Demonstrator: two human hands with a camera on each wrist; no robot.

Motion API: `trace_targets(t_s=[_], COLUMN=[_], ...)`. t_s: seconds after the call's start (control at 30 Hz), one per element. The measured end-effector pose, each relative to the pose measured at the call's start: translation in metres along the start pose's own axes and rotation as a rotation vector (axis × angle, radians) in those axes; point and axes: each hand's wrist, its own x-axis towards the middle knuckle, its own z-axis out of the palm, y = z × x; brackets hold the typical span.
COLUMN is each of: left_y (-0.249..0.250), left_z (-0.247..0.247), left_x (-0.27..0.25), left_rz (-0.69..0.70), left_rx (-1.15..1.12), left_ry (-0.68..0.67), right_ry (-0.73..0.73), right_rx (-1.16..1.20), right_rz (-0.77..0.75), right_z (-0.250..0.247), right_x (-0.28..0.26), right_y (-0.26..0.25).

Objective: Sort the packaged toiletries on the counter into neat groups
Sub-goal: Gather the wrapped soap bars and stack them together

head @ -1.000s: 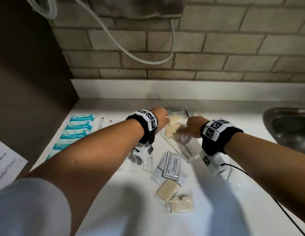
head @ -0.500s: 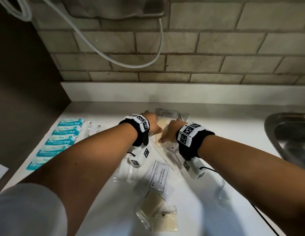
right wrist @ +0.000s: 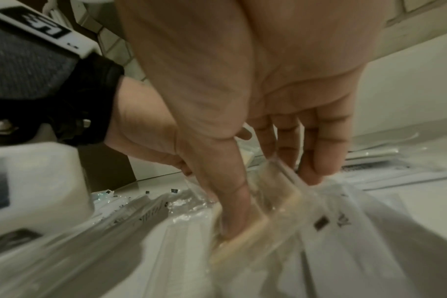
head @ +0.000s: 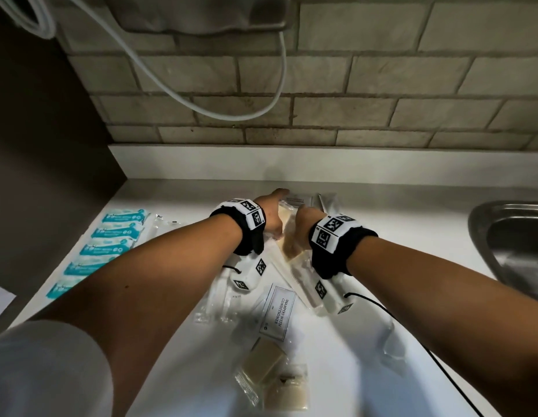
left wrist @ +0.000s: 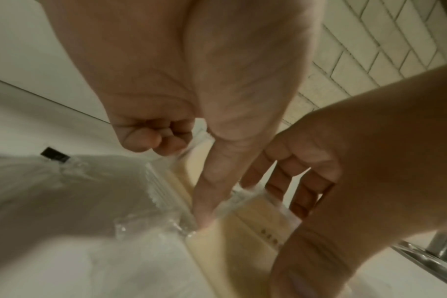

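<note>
Both hands meet at the back middle of the white counter, over cream soap bars in clear wrap. My left hand has its small fingers curled and its thumb pressing down on a wrapped soap bar. My right hand pinches another wrapped soap bar between thumb and straight fingers. The right hand's fingers sit just beside the left thumb. Two more wrapped soap bars lie at the front.
A row of teal packets lines the left side. A shampoo with conditioner sachet and clear packets lie under my forearms, and flat sachets by the back wall. A steel sink is at right, a brown panel at left.
My right hand has moved left and closed up against the left hand. Both have reached a little further toward the back wall.
</note>
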Motion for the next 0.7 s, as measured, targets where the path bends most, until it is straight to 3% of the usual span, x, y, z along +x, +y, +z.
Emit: trace_targets(t_s=[0.13,0.3,0.5,0.7], left_y=[-0.003,0.003,-0.005,-0.008], left_z=[0.001,-0.004,-0.001,0.007], left_x=[-0.006,-0.035,-0.087,-0.138], left_rz=[0.073,0.079,0.141,0.148], left_rx=[-0.03,-0.311,-0.555,-0.7], left_ry=[0.107,0.229,0.186,0.203], right_ry=[0.1,0.107,0.102,0.22], right_rx=[0.112,0.211,0.251,0.323], right_rz=[-0.034,-0.076,-0.162,-0.275], right_z=[0.0,-0.003,-0.006,-0.012], right_x=[-0.011,-0.023,-0.041,-0.07], right_y=[0.002,0.012,0.04,0.044])
